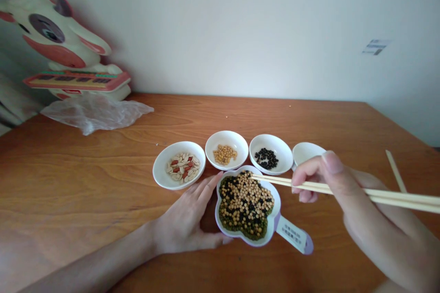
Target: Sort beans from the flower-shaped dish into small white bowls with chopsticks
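My left hand [187, 219] grips the left side of a flower-shaped bowl [279, 198] with a labelled handle [294, 235], thumb and fingers round its rim. Inside lie mixed beans [245, 199]: yellow soybeans, black beans and small green beans. In my right hand [357, 206] is a pair of wooden chopsticks [314, 186]. Their tips are close together at the beans near the bowl's far edge; whether a bean is between them I cannot tell. Behind stand a white bowl of black beans [266, 159] and a white bowl of soybeans [224, 154].
At the left, a white bowl [161, 175] holds seeds and red peanuts. Another white bowl [308, 151] is partly hidden behind my right hand. A pale stick [396, 171] lies at the right. Crumpled plastic [96, 112] and a cow-shaped toy keyboard [79, 80] stand back left.
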`<state>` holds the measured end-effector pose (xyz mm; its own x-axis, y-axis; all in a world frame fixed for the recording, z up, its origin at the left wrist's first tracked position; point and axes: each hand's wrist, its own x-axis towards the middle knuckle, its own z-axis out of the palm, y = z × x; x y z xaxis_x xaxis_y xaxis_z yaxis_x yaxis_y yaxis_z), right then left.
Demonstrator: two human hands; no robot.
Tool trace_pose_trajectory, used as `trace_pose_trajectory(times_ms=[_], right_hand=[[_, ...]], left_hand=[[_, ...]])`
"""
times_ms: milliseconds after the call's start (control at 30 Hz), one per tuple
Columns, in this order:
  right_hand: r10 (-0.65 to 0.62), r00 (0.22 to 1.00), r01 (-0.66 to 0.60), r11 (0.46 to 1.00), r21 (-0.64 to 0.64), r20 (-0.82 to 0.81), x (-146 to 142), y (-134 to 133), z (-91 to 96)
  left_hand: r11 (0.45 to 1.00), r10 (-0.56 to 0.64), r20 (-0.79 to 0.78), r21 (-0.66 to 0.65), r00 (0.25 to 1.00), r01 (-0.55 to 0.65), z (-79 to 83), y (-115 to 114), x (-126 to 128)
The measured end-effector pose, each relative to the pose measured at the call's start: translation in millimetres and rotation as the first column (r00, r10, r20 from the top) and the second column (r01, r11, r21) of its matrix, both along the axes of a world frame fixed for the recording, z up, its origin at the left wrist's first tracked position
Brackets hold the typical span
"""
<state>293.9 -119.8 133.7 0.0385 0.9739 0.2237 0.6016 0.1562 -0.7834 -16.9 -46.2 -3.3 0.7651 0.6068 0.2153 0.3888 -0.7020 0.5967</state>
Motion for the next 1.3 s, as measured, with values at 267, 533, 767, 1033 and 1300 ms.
trace_pose_trajectory(times_ms=[267,533,767,1033,1300], right_hand=[[-0.052,0.999,0.051,0.998,0.039,0.016,-30,-2,-0.7],[-0.066,0.997,0.068,0.997,-0.047,0.033,-35,3,3.6],[-0.192,0.98,0.188,0.98,-0.062,-0.059,-38,10,-0.5],[-0.234,0.945,0.212,0.97,-0.119,-0.229,-55,-2,-39.6],[-0.219,0.96,0.2,0.973,-0.119,-0.175,-39,-5,-49.1]], left_hand=[[0.999,-0.003,0.003,-0.037,1.0,0.003,5.5,-1,4],[0.997,0.007,0.028,-0.08,1.0,-0.004,5.3,0,5],[0.998,-0.005,0.047,-0.062,0.999,0.008,3.5,1,5],[0.998,-0.006,0.034,-0.062,0.999,0.008,7.7,1,6],[0.998,0.004,0.028,-0.061,1.0,-0.002,8.2,0,6]])
